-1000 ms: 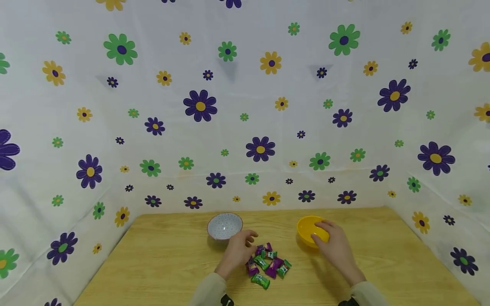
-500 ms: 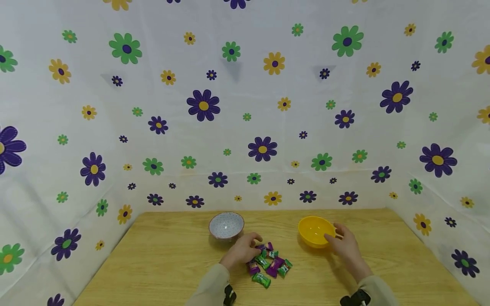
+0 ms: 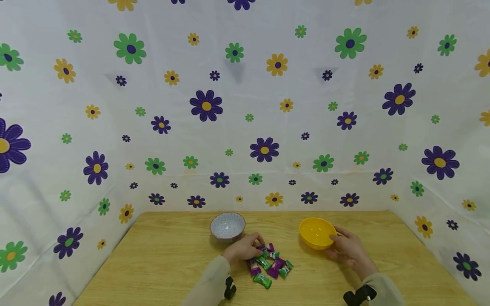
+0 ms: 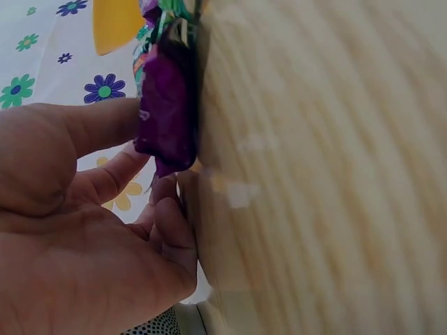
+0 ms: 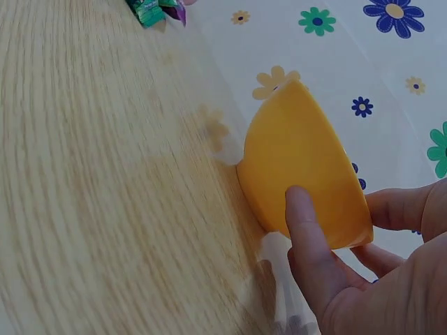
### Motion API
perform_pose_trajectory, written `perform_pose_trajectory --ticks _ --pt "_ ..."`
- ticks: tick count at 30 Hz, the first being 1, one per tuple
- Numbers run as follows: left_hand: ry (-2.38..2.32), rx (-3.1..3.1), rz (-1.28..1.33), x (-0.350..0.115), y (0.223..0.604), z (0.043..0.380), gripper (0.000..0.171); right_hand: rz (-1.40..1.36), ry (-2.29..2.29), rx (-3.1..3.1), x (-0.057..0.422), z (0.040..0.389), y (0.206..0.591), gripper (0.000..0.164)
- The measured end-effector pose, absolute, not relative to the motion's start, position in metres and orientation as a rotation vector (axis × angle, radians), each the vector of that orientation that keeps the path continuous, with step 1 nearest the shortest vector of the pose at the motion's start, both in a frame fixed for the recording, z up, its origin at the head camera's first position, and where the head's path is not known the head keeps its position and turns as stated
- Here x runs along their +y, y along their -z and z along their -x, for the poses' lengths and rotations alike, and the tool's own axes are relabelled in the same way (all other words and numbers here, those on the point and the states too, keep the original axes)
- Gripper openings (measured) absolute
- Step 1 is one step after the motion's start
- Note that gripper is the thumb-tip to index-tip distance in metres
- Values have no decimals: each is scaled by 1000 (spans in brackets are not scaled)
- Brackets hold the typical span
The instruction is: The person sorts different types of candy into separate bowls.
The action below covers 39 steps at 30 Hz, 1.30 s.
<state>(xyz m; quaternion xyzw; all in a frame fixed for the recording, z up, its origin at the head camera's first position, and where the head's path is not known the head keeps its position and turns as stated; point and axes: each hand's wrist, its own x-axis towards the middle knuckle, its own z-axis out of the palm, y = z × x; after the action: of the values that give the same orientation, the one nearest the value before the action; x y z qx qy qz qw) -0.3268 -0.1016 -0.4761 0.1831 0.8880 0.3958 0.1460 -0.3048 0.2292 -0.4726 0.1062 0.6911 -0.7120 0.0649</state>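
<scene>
While the right hand (image 3: 353,251) grips the yellow bowl (image 5: 300,153), I cannot tell the left hand's (image 3: 242,248) grip: pinch candies (image 3: 274,268) singly.

Left hand (image 3: 243,247) curved, right hand (image 3: 352,250) spread

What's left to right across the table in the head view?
Pale patterned bowl → wrapped candies → yellow bowl → right hand. Left hand omitted: it overlaps the first two.
</scene>
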Motion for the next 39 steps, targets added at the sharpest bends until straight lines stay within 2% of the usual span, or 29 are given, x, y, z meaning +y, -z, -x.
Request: perform_pose_trajectory --ticks 15,27,39 --pt "-1166 2554 -421 -95 478 331 23 -347 2179 2058 227 306 474 61" --pt "-1092 2659 -419 -91 481 331 16 -352 2182 2023 227 306 473 61" --pt "-1406 2449 -236 -88 485 332 11 -331 2232 1915 233 308 474 58"
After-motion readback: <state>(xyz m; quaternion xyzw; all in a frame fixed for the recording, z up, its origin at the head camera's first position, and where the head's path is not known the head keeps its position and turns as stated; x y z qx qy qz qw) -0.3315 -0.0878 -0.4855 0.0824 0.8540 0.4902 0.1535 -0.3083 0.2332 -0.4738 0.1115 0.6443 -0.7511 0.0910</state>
